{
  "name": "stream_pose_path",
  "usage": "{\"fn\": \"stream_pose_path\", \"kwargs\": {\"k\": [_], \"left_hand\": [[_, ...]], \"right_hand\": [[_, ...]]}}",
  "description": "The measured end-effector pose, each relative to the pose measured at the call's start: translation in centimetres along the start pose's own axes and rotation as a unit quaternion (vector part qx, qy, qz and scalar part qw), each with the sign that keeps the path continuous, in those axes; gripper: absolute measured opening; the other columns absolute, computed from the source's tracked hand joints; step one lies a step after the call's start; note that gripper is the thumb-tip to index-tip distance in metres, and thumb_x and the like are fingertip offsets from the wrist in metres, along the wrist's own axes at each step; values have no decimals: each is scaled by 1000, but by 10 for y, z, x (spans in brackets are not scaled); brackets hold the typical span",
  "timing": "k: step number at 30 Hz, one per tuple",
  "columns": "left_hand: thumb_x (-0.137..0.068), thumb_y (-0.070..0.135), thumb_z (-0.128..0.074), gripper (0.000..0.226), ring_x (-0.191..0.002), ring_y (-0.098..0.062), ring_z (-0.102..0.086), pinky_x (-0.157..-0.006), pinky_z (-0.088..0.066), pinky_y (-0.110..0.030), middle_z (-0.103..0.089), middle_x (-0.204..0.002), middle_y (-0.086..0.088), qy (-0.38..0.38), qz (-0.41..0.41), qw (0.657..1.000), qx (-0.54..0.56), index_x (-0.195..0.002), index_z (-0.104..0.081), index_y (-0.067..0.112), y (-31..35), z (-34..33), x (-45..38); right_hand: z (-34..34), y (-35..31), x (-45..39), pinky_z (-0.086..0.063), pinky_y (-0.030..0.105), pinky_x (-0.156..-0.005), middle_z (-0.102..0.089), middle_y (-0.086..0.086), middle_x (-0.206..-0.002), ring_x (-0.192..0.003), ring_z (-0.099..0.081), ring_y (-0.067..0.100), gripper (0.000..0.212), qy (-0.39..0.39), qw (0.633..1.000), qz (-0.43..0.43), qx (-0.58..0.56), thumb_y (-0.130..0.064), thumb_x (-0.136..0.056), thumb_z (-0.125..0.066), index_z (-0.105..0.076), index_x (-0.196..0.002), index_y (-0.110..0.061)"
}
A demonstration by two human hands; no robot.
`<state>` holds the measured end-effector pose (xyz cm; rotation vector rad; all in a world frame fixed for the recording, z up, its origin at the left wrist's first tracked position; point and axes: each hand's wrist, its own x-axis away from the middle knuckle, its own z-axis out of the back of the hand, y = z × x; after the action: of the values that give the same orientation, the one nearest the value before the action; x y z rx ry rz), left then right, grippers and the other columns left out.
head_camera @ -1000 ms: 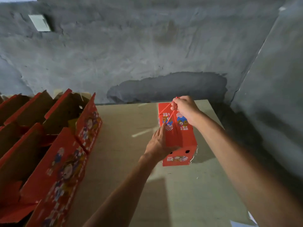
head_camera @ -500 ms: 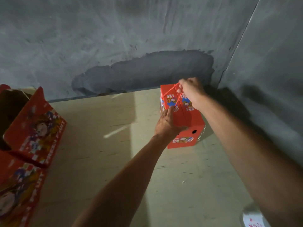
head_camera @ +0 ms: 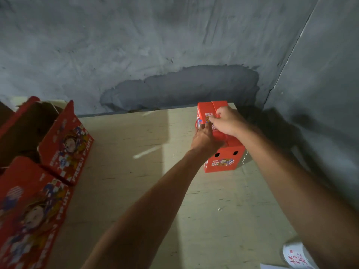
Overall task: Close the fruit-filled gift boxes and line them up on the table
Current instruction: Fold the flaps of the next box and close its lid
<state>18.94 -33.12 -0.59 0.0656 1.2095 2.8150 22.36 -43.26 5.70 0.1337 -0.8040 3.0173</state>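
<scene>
A closed red gift box point(head_camera: 223, 160) with printed cartoon art and two round holes stands at the far right of the pale table point(head_camera: 136, 171), close to the wall corner. My right hand point(head_camera: 227, 121) rests on its top, fingers pinched on the red string handle. My left hand point(head_camera: 204, 136) lies flat against the box's left side and top edge. Two open red boxes point(head_camera: 64, 144) with raised flaps stand at the left edge of the table; their contents are hidden.
Grey concrete walls point(head_camera: 174, 45) meet in a corner just behind and right of the closed box. A white object with red writing point(head_camera: 295, 255) lies at the table's lower right. Bare tabletop stretches between the left boxes and the closed one.
The closed box has shifted farther back and right toward the wall corner, both hands staying on it. My right hand has slid along the top toward the handle.
</scene>
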Motion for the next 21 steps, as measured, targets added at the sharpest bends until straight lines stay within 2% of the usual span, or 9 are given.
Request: {"fn": "stream_pose_path", "kwargs": {"k": [1, 3, 6, 9, 14, 16, 19, 21], "left_hand": [[-87, 35, -76, 78, -131, -29, -47, -112, -42, -46, -53, -141, -10, 12, -9, 1000, -3, -152, -38, 15, 5, 11, 8], [-91, 34, -70, 62, -125, -28, -52, -105, -46, -43, -59, -133, -11, 35, -24, 999, -30, -145, -48, 14, 12, 37, 32], [-90, 20, -64, 45, -121, -31, -57, -98, -48, -41, -64, -126, -13, 59, -39, 996, -45, -133, -59, 9, 7, 74, 86], [-88, 19, -63, 47, -112, -33, -63, -87, -54, -42, -66, -125, -11, 97, -4, 995, -30, -134, -58, 11, -7, 113, 153], [-90, 24, -57, 41, -103, -33, -67, -81, -56, -43, -69, -121, -10, 111, 54, 989, -79, -130, -59, 14, -49, 161, 270], [-90, 25, -59, 45, -107, -31, -66, -85, -56, -43, -68, -123, -8, 131, 73, 985, -88, -134, -59, 15, -71, 177, 317], [-92, 29, -62, 45, -108, -30, -64, -88, -53, -43, -66, -120, -8, 180, 96, 974, -103, -134, -59, 13, -108, 197, 381], [-93, 33, -60, 46, -114, -27, -61, -95, -50, -44, -64, -124, -5, 201, 125, 964, -124, -136, -57, 18, -130, 208, 420]], "right_hand": [[1, -8, 13, -51, 37, -70, -68, 7, -90, -86, -65, 28, 36, 11, 1000, 17, 0, -44, -103, -53, -65, -92, -11], [0, -28, 44, -54, 40, -89, -71, 6, -109, -101, -67, 28, 43, 32, 998, 44, -21, -50, -101, -52, -68, -115, -13], [-10, -57, 97, -51, 38, -94, -71, 3, -119, -109, -65, 25, 49, 36, 994, 77, -74, -59, -98, -52, -65, -122, -18], [-28, -89, 148, -48, 39, -103, -67, 1, -133, -123, -61, 21, 57, 37, 985, 116, -121, -62, -95, -57, -64, -127, -16], [-75, -143, 241, -49, 40, -104, -69, -5, -128, -120, -63, 15, 71, -26, 974, 162, -154, -80, -80, -52, -64, -124, -25], [-98, -163, 275, -50, 37, -103, -70, -8, -125, -117, -64, 13, 75, -48, 970, 182, -154, -85, -76, -48, -65, -123, -28], [-135, -194, 321, -51, 36, -101, -70, -9, -124, -115, -65, 12, 70, -86, 959, 217, -163, -83, -79, -51, -66, -123, -30], [-159, -214, 348, -52, 37, -101, -70, -9, -123, -114, -65, 11, 66, -112, 950, 236, -173, -80, -82, -54, -66, -124, -31]]}}
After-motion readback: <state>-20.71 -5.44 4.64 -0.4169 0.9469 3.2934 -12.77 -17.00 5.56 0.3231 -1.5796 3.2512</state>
